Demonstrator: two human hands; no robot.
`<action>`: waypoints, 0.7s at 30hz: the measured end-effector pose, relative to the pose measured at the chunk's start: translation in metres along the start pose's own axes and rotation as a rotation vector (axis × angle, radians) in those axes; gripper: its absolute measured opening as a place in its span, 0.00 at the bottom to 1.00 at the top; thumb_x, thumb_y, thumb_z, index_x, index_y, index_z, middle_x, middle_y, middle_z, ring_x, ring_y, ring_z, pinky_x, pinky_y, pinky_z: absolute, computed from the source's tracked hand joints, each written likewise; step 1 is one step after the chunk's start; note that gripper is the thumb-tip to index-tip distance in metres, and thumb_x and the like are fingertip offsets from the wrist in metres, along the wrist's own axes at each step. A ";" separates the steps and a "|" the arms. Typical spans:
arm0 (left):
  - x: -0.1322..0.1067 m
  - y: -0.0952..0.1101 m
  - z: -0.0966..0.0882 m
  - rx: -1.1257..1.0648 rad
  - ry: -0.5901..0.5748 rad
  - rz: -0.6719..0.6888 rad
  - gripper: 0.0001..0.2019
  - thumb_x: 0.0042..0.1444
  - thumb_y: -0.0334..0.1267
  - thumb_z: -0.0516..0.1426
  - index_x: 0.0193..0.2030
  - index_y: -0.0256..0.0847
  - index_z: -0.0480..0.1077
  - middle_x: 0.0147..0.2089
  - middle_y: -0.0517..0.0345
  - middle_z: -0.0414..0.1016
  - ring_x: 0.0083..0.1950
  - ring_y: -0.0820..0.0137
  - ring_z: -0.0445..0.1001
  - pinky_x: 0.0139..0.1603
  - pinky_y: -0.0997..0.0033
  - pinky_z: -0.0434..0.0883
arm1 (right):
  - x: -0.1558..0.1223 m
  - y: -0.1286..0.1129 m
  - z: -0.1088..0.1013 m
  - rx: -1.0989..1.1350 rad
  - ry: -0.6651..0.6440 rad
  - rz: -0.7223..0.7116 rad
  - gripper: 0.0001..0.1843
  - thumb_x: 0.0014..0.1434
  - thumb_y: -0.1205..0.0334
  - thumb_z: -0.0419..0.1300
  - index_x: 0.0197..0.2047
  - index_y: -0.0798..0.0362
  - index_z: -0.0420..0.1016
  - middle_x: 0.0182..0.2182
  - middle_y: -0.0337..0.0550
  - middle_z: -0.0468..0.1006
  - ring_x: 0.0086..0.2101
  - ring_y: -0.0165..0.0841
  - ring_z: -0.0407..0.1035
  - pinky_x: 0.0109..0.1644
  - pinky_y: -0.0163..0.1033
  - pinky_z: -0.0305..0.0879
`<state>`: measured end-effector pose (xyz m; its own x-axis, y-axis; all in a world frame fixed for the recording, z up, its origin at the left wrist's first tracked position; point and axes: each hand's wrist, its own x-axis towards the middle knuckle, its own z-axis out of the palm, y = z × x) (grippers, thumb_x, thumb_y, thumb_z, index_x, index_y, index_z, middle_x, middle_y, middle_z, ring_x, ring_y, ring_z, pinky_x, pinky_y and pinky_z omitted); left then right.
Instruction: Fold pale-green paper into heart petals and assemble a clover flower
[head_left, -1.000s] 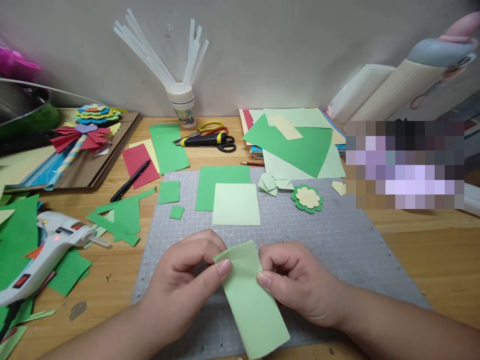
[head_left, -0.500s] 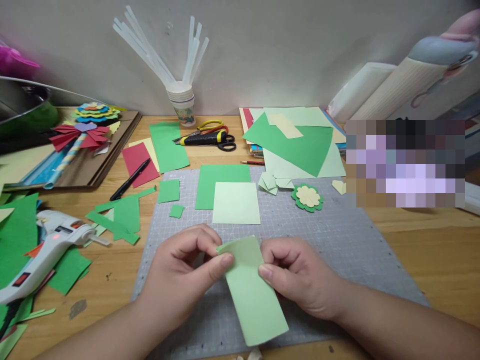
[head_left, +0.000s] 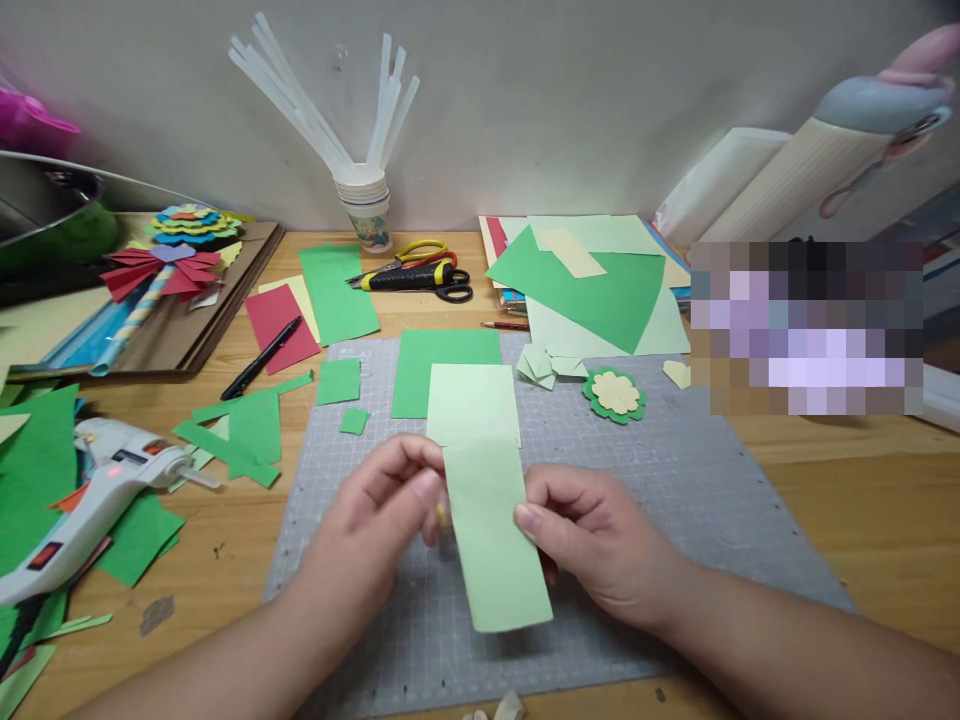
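Note:
A long light green paper strip (head_left: 491,535) is held upright over the grey cutting mat (head_left: 675,500). My left hand (head_left: 375,530) pinches its upper left edge. My right hand (head_left: 592,550) grips its right edge with the thumb on the front. Both hands have closed fingers. Just beyond the strip lie a pale green paper square (head_left: 471,403) and a darker green sheet (head_left: 442,365). A small paper flower (head_left: 615,394) lies further right on the mat.
A white glue gun (head_left: 90,500) and green paper scraps (head_left: 240,430) lie at the left. Scissors and a cutter (head_left: 420,275), a black pen (head_left: 261,358), a paper cup with glue sticks (head_left: 364,210) and stacked coloured sheets (head_left: 592,280) stand at the back of the wooden table.
The strip has swung from slanted to nearly upright and moved away from me, its top now overlapping the pale square. Both hands moved slightly forward with it.

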<state>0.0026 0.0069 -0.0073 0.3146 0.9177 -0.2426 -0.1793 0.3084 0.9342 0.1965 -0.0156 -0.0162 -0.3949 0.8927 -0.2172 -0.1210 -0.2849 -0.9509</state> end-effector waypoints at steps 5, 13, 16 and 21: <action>-0.008 -0.002 0.013 0.170 -0.092 -0.081 0.13 0.58 0.43 0.56 0.25 0.39 0.67 0.22 0.65 0.58 0.25 0.76 0.55 0.25 0.78 0.56 | -0.001 0.002 0.003 -0.124 0.029 -0.092 0.16 0.61 0.58 0.56 0.23 0.53 0.63 0.21 0.34 0.64 0.23 0.25 0.58 0.27 0.32 0.55; -0.008 -0.002 0.008 0.408 -0.013 0.015 0.19 0.59 0.45 0.54 0.20 0.41 0.55 0.21 0.67 0.53 0.24 0.75 0.52 0.24 0.76 0.54 | -0.003 0.004 0.004 -0.039 0.057 -0.040 0.17 0.62 0.54 0.57 0.25 0.53 0.64 0.20 0.34 0.65 0.22 0.26 0.60 0.26 0.32 0.57; -0.006 -0.001 0.007 0.342 -0.086 0.006 0.18 0.59 0.45 0.53 0.22 0.40 0.60 0.22 0.66 0.57 0.25 0.75 0.55 0.26 0.76 0.56 | -0.001 0.003 0.003 -0.018 0.075 -0.029 0.17 0.61 0.54 0.57 0.24 0.53 0.64 0.19 0.34 0.65 0.22 0.26 0.60 0.26 0.32 0.58; -0.008 -0.002 0.008 0.322 -0.136 -0.026 0.15 0.59 0.45 0.54 0.24 0.39 0.64 0.25 0.64 0.61 0.27 0.74 0.59 0.28 0.76 0.59 | -0.001 0.002 0.004 0.022 0.090 -0.022 0.17 0.61 0.52 0.57 0.25 0.53 0.65 0.20 0.34 0.66 0.22 0.26 0.61 0.27 0.32 0.59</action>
<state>0.0079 -0.0035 -0.0053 0.4408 0.8618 -0.2509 0.1272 0.2168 0.9679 0.1929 -0.0188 -0.0171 -0.3081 0.9265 -0.2159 -0.1490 -0.2712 -0.9509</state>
